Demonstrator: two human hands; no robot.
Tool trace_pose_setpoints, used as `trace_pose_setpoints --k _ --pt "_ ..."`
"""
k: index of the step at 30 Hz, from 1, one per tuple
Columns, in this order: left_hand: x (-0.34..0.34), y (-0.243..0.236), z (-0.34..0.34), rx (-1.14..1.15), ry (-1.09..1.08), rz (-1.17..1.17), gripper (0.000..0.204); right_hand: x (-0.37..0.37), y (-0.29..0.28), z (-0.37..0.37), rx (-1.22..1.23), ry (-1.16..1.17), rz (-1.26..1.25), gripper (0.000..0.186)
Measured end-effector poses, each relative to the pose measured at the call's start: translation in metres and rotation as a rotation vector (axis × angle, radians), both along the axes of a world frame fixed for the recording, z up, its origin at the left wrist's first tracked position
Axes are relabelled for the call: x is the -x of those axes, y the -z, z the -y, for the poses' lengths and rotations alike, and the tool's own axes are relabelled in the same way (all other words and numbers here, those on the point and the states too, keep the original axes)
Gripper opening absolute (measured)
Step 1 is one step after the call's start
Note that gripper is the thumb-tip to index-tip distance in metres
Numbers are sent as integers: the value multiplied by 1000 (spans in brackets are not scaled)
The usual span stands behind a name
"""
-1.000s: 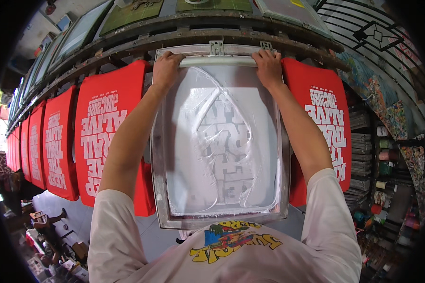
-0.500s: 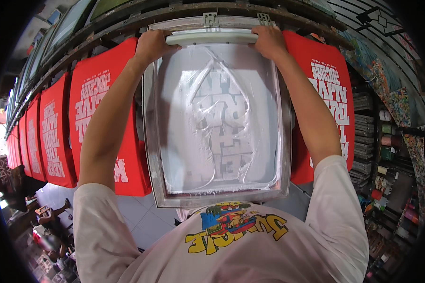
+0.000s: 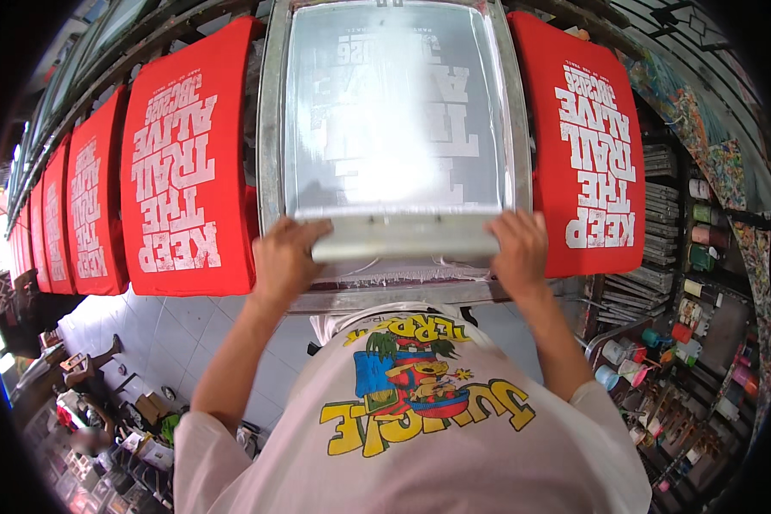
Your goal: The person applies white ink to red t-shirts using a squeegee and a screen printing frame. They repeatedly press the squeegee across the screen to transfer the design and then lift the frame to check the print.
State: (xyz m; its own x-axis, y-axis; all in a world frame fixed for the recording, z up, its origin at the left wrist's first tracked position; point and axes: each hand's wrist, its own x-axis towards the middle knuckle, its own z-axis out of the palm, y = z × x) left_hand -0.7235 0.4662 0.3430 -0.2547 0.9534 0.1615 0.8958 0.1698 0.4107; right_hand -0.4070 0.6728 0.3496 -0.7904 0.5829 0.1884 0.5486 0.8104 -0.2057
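Observation:
A long pale squeegee [image 3: 407, 240] lies across the near part of a framed printing screen [image 3: 270, 111]. My left hand [image 3: 289, 253] wraps round its left end and my right hand [image 3: 521, 250] round its right end. Beyond the squeegee the mesh [image 3: 317, 163] is thinly coated, with block lettering showing through and a bright glare down the middle. White ink [image 3: 403, 276] lies in ridges on the near side of the squeegee. Whatever is under the screen is hidden.
Red printed fabric pieces with white lettering lie on boards left [image 3: 176, 163] and right [image 3: 587, 154] of the screen. Shelves of containers [image 3: 702, 248] stand at far right. A seated person [image 3: 90, 411] is at lower left, above a tiled floor [image 3: 180, 343].
Both hands have drawn the squeegee from the far end of the screen to its near end. The thick white ink in the middle is now spread thin, and my view has shifted nearer to me.

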Motion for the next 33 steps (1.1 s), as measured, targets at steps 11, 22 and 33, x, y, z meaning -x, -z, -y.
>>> trace_pose_setpoints --k 11,22,33 --pt "-58 6 62 -113 -33 -9 44 -47 14 66 -100 29 -107 12" --pt "-63 -16 81 -30 -35 30 43 -47 -12 81 2 7 -49 22" --pt "-25 19 35 -162 -21 -68 37 -27 23 40 -159 24 -89 14"
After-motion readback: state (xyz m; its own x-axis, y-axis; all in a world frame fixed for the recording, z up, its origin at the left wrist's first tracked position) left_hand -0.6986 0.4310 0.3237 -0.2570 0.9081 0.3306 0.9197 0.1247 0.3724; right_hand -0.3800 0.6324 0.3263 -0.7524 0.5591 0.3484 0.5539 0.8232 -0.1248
